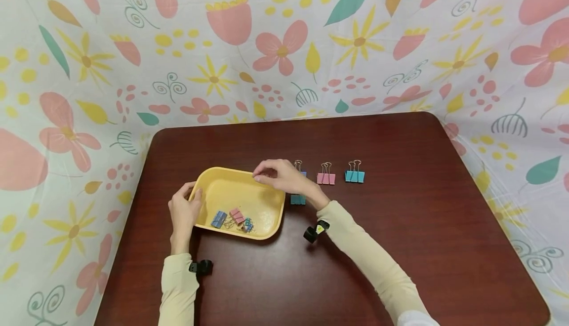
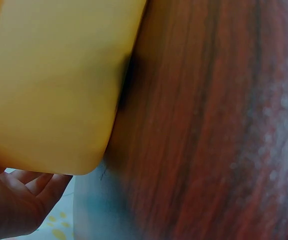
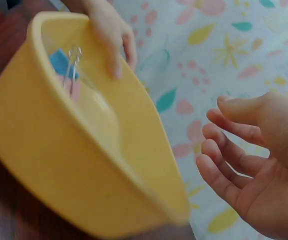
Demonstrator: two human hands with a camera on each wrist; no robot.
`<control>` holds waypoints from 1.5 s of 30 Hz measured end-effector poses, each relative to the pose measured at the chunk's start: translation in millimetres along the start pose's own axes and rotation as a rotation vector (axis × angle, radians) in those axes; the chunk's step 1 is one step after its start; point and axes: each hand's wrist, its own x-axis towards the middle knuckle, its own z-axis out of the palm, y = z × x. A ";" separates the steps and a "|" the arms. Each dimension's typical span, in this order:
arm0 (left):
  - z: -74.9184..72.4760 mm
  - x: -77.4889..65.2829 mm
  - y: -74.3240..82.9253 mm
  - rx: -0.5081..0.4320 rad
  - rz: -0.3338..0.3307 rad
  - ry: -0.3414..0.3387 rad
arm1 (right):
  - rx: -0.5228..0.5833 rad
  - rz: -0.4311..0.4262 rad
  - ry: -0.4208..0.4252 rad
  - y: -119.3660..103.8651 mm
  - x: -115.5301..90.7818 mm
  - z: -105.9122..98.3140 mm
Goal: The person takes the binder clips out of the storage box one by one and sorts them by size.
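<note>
A yellow plastic basin point(image 1: 209, 183) is tilted at the table's left side. My left hand point(image 1: 184, 210) grips its left end, thumb inside the rim and fingers beneath the outside. The left wrist view shows the fingers point(image 2: 43, 187) against the basin's end. Inside, toward the near wall, lie a blue binder clip point(image 1: 219, 219), a pink binder clip point(image 1: 237, 216) and smaller blue-green clips point(image 1: 248, 224). My right hand point(image 1: 284, 175) hovers by the basin's far right rim. In the right wrist view its fingers point(image 3: 224, 180) are loosely bent with nothing between them, apart from the basin.
Right of the basin, a pink binder clip point(image 1: 326, 178) and a teal binder clip point(image 1: 354, 176) stand in a row on the dark wooden table point(image 1: 400, 227). A blue clip point(image 1: 304, 173) is partly hidden behind my right hand, with another teal clip point(image 1: 298, 199) nearer me.
</note>
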 end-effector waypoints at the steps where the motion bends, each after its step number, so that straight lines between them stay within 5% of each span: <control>1: 0.0 -0.3 0.3 -0.001 -0.001 0.000 | 0.002 -0.007 -0.015 -2.7 2.6 4.1; 20: -1.5 0.4 0.8 -0.028 0.026 0.006 | 0.015 -0.056 -0.366 -28.0 40.5 63.9; 33: 0.6 2.8 0.5 -0.046 0.036 0.011 | -0.133 -0.023 -0.485 -24.2 48.3 111.1; 45: 0.0 2.2 0.5 -0.044 0.019 0.019 | -0.300 -0.088 -0.508 -18.1 39.9 123.1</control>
